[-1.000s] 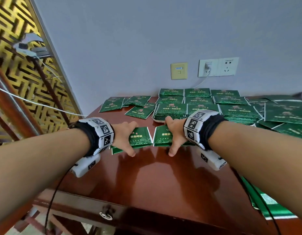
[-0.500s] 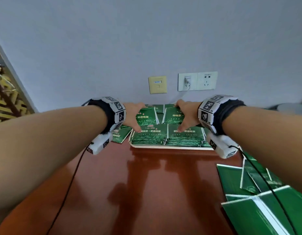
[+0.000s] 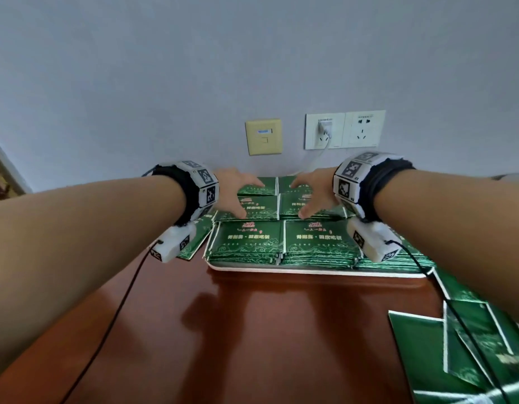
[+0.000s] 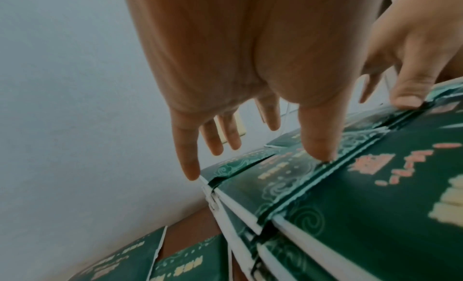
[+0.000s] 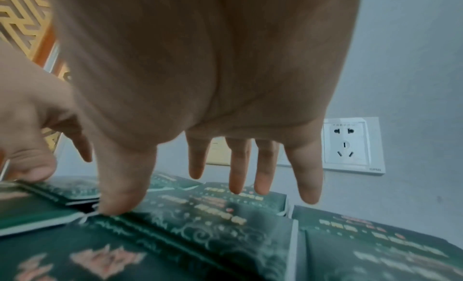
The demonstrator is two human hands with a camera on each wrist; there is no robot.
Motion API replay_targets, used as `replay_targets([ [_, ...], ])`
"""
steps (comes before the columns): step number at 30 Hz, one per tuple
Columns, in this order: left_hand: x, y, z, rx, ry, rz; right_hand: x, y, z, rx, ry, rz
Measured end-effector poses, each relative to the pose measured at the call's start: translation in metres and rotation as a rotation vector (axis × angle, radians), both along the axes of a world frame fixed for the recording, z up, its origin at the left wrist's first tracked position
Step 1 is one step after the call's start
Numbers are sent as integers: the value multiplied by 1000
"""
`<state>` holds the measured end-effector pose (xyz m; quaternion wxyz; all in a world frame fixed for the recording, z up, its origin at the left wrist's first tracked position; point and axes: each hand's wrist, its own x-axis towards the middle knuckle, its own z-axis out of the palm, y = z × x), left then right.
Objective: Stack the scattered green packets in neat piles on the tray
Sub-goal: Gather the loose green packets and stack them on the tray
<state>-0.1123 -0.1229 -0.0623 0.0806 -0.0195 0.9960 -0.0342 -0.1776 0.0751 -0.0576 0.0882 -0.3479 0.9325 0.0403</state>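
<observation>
The glossy reddish-brown wooden tabletop (image 3: 252, 330) carried a flat white rectangular tray (image 3: 310, 272) at its far edge, near the grey wall. The tray held neat piles of flat green foil packets (image 3: 249, 243), set in rows from near to far. Loose green packets (image 3: 470, 345) lay overlapped on the tabletop at near right, and a few more (image 3: 194, 246) lay just left of the tray.

The left hand (image 3: 237, 193) and the right hand (image 3: 313, 193) rested on the middle-row piles. Each grip was spread: fingers straight and apart, thumb tip touching the top packet's near edge, nothing pinched.

The step in hand appeared to be settling freshly placed packets. To do it well, light downward pressure was advisable, with edges squared against the neighbouring piles; the slick foil would likely slide under sideways force.
</observation>
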Motion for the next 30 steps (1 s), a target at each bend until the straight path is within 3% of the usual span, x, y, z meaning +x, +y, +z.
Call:
replay_targets([
  [7, 2, 3, -8, -16, 20, -73, 2, 3, -7, 69, 74, 72],
  [15, 22, 1, 5, -28, 72, -24, 19, 3, 6, 77, 107, 68],
  [22, 100, -38, 11, -149, 35, 113, 83, -24, 22, 81, 135, 142],
  [30, 200, -95, -7, -214, -59, 297, 170, -103, 14, 71, 187, 331],
])
